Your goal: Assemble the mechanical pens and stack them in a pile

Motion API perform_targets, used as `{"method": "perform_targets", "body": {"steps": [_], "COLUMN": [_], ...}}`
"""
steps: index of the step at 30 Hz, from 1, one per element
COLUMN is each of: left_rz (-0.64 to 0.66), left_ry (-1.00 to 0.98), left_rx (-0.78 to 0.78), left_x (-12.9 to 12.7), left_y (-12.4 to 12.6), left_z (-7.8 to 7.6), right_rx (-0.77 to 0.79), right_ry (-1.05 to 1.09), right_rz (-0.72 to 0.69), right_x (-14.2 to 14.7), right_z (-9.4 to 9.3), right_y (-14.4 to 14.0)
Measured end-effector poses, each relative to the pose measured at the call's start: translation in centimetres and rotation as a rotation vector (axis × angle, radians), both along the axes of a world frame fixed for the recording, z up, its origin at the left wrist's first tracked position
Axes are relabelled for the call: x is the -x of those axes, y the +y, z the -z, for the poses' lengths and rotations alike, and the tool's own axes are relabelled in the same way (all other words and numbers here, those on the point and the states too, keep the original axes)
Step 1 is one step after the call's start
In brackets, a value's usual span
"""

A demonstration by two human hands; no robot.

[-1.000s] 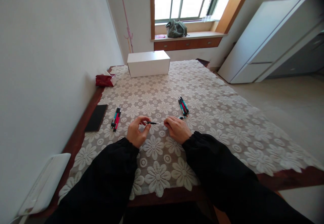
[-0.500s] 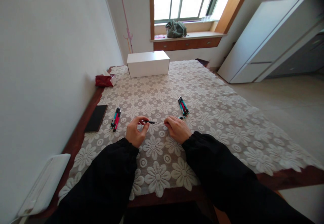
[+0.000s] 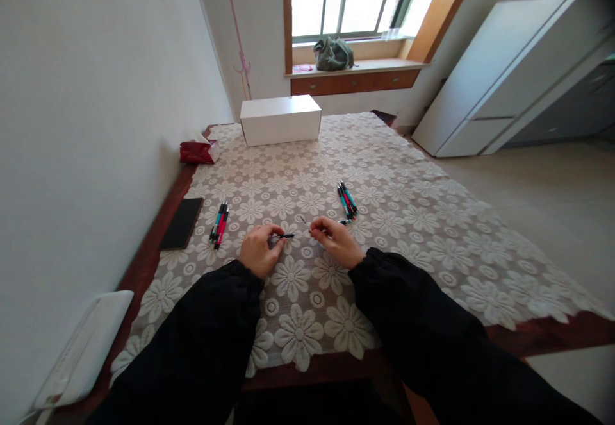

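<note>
My left hand (image 3: 262, 249) pinches a black pen part (image 3: 287, 236) between thumb and fingers, its dark end pointing right. Across a small gap, my right hand (image 3: 335, 240) is closed on a thin, pale, slender piece (image 3: 303, 220) that sticks out up and to the left; it is too fine to name. The two pieces are apart. Just beyond my right hand lies a small black and teal pen part (image 3: 344, 222), partly hidden by the fingers. Behind it is a group of teal, red and black pens (image 3: 348, 199). Another few pens (image 3: 220, 225) lie left of my left hand.
A lace tablecloth (image 3: 398, 175) covers the wooden table. A black notebook (image 3: 182, 223) and a red tissue pack (image 3: 198, 152) lie along the left edge by the wall. A white box (image 3: 281, 122) stands at the far end; a white device (image 3: 84, 348) is at near left.
The thin piece in my right hand has come away from the black pen part and now tilts upward. My left hand still holds the pen part, turned slightly.
</note>
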State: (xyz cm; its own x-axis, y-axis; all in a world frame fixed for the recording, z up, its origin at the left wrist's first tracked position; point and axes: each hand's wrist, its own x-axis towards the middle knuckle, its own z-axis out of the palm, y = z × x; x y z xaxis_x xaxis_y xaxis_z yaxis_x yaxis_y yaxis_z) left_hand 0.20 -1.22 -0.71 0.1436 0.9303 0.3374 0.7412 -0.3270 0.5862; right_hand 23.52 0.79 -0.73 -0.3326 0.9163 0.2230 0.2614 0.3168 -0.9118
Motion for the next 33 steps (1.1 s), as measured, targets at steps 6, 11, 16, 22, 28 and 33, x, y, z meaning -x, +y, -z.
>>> {"method": "perform_targets", "body": {"steps": [6, 11, 16, 22, 28, 33], "left_rz": [0.036, 0.048, 0.085, 0.188, 0.244, 0.218], "left_ry": [0.080, 0.044, -0.049, -0.071, -0.041, 0.021], "left_rx": [0.015, 0.014, -0.078, -0.106, -0.091, -0.061], "left_x": [-0.1, -0.2, -0.3, -0.4, -0.5, -0.4], "left_y": [0.0, 0.0, -0.3, -0.3, -0.2, -0.2], "left_z": [-0.3, -0.4, -0.9, -1.1, -0.8, -0.7], "right_rx": [0.261, 0.243, -0.056, -0.407, -0.431, -0.421], "right_ry": [0.315, 0.293, -0.060, -0.390, -0.503, -0.684], "right_rz": [-0.115, -0.090, -0.015, -0.060, -0.111, -0.054], "right_x": [0.3, 0.2, 0.3, 0.2, 0.2, -0.2], "right_z": [-0.5, -0.2, 0.2, -0.2, -0.2, -0.5], "right_y": [0.1, 0.2, -0.3, -0.6, -0.7, -0.5]}}
